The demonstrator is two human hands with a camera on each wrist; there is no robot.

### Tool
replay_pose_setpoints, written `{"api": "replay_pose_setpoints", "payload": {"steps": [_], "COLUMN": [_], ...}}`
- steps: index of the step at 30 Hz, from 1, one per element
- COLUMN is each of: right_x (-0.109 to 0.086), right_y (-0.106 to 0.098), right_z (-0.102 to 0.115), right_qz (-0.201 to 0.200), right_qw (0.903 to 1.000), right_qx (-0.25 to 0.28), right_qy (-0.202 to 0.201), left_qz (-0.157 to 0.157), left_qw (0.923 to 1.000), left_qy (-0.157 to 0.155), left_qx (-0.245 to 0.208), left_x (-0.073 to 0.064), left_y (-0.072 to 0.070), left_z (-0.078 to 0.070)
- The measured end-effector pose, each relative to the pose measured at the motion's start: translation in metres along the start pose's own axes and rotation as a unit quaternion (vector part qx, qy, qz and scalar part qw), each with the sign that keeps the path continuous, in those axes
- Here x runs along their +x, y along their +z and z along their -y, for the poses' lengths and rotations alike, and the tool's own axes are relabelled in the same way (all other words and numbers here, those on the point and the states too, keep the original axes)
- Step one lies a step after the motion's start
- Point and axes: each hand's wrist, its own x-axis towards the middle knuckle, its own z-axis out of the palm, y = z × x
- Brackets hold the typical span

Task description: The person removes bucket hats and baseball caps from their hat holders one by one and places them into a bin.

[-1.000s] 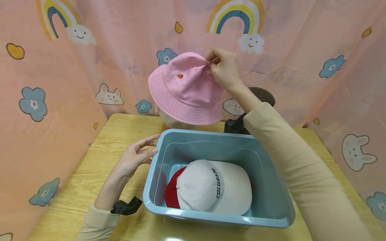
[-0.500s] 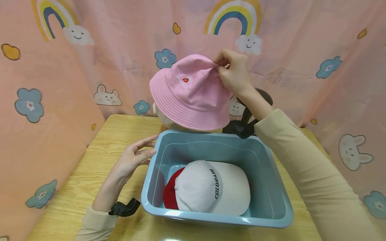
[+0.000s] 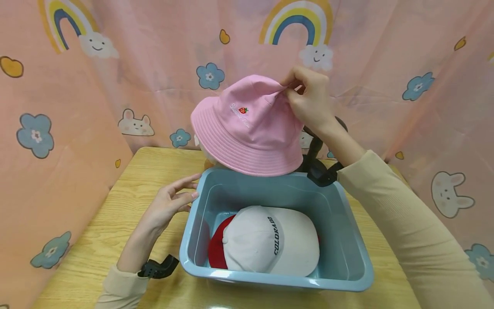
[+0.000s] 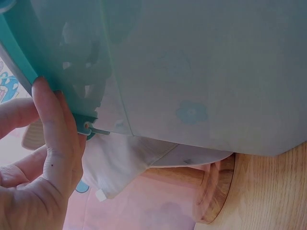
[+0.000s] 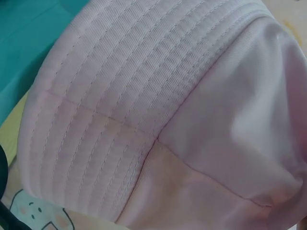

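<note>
The right hand (image 3: 308, 96) pinches the crown of a pink cloth bucket hat (image 3: 251, 124) with an embroidered strawberry; the hat hangs left of and below the fingertips, brim downward. Under this hand and hat, a light-blue rectangular plastic bin (image 3: 278, 279) holds a white fabric cap (image 3: 251, 242) lettered "COLORADO" over a red cap (image 3: 217, 248). The left hand (image 3: 167, 204), fingers apart and loosely bent, touches the bin's near side rim.
</note>
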Motion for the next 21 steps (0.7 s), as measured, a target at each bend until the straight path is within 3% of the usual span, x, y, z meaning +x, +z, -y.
{"api": "replay_pose_setpoints", "payload": {"steps": [5,12,21], "right_x": [-0.006,-0.014,-0.028], "right_y": [-0.006,-0.017,-0.028], "right_z": [0.006,0.013,0.020], "right_qz": [-0.018,-0.035,-0.044], "right_qw": [0.9998,0.9985,0.9978], "right_qx": [0.009,0.030,0.035], "right_qy": [0.004,-0.028,-0.035], "left_qz": [0.000,0.002,0.001], "left_qw": [1.0000,1.0000,1.0000], "left_qy": [0.002,0.005,0.005], "left_qx": [0.000,-0.001,0.006], "left_x": [0.000,0.000,0.000], "left_y": [0.000,0.000,0.000], "left_z": [0.001,0.002,0.002]}}
